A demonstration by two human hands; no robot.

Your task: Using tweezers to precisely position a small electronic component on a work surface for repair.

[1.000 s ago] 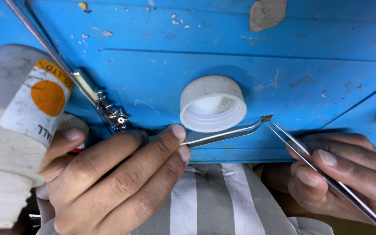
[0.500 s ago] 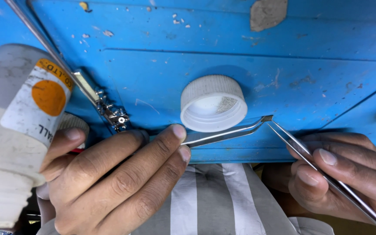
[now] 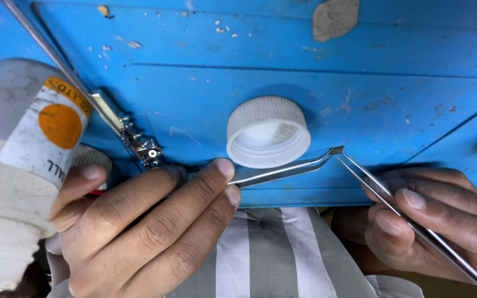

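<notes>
Blue work mat [image 3: 282,60], scuffed, white flecks; upturned white ribbed cap [image 3: 268,132] resting near its front edge; grey patch [image 3: 335,17] far behind cap; small metal hinged part [image 3: 142,146] left of cap; white labelled bottle [image 3: 20,160] further left.

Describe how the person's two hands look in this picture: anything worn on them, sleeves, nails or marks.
Both the left hand and the right hand are bare: no gloves, rings or watch show. No sleeve is visible at either wrist. The fingernails are short and plain. Below the hands lies grey cloth with white stripes, apparently the person's clothing.
</notes>
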